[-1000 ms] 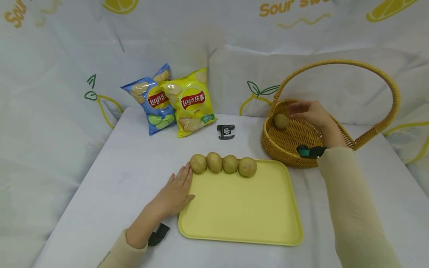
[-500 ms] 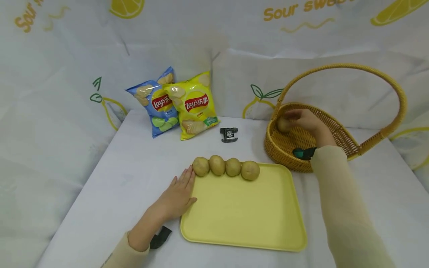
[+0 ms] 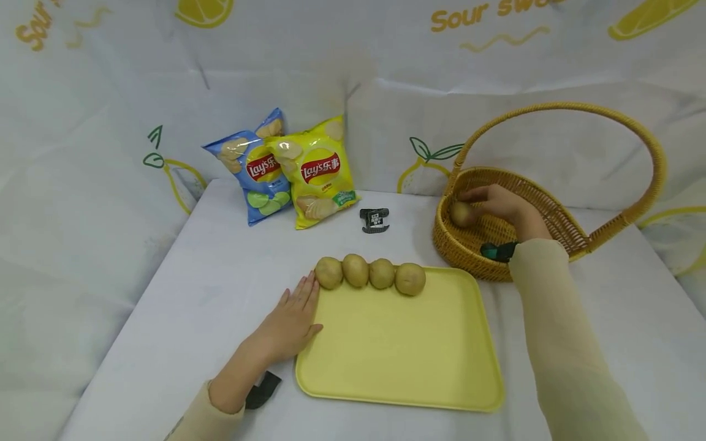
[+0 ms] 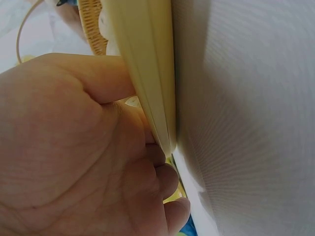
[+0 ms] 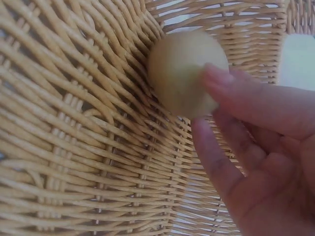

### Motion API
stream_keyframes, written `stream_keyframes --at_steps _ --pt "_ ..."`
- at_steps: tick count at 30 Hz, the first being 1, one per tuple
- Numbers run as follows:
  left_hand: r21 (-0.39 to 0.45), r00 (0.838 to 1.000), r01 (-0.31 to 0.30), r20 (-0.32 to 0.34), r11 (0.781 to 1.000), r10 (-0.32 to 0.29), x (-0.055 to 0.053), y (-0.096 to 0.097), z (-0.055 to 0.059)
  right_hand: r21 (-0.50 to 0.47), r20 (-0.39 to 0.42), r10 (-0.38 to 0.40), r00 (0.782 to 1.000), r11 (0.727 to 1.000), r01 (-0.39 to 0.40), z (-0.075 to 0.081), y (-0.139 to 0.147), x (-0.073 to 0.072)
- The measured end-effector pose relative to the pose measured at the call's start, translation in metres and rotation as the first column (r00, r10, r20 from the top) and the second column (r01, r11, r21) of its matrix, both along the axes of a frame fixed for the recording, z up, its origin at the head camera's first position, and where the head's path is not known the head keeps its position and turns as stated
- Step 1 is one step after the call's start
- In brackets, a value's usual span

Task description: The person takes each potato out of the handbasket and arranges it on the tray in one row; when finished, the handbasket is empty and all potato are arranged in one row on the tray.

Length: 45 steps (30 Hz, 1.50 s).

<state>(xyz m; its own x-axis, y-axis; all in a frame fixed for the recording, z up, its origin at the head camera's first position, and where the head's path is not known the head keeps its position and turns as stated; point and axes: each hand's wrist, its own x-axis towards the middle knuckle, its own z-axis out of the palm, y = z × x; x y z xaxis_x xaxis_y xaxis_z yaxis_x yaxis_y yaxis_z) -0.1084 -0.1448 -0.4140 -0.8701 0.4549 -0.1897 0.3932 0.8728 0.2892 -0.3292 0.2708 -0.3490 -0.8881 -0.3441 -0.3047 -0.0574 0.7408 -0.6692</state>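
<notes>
My right hand [image 3: 499, 205] reaches down into the wicker basket [image 3: 463, 257] and grips a round tan potato [image 3: 461, 214] near the basket's left wall. In the right wrist view, thumb and fingertips hold this potato [image 5: 184, 73] close over the woven base. Several similar potatoes [image 3: 355, 271] sit in a row along the far edge of the yellow tray [image 3: 402, 343], beginning at its far left corner. My left hand [image 3: 289, 321] lies along the tray's left edge with straight fingers, its fingertips right beside the leftmost potato. In the left wrist view, the thumb passes over the tray's rim [image 4: 142, 73].
Blue [image 3: 265, 177] and yellow [image 3: 320, 171] chip bags lean against the cloth backdrop at the back left. A small black labelled piece [image 3: 374, 220] lies behind the tray. The basket's tall arched handle [image 3: 579, 107] rises around my right forearm [image 3: 557, 318].
My right hand has moved down and left onto the potato in the basket and now grips it. My left hand and the row of potatoes keep their places; the head view shifts slightly.
</notes>
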Motion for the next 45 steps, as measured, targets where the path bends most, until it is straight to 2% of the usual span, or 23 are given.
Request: stream_keyframes --at_steps 7,12,22,35,45 --pt "0.000 1.000 0.005 0.005 1.000 -0.005 0.001 0.000 0.000 0.041 0.047 0.018 0.999 0.999 -0.020 -0.003 -0.001 0.003" --pt "0.005 1.000 0.004 0.006 1.000 -0.004 0.002 0.001 0.000 0.062 0.049 0.043 0.998 0.997 -0.046 -0.003 -0.006 0.004" --pt "0.012 1.000 0.001 0.022 1.000 -0.001 0.002 0.003 0.001 0.076 -0.054 0.026 0.998 0.997 -0.022 0.001 -0.005 0.005" --pt "-0.003 1.000 -0.002 0.025 1.000 0.002 0.002 0.001 0.004 0.000 -0.131 -0.026 0.991 1.000 0.026 0.024 -0.006 0.010" --pt "0.002 0.999 -0.006 0.033 1.000 0.006 0.001 0.000 0.004 -0.020 -0.152 -0.009 0.988 1.000 0.005 0.039 -0.006 0.022"
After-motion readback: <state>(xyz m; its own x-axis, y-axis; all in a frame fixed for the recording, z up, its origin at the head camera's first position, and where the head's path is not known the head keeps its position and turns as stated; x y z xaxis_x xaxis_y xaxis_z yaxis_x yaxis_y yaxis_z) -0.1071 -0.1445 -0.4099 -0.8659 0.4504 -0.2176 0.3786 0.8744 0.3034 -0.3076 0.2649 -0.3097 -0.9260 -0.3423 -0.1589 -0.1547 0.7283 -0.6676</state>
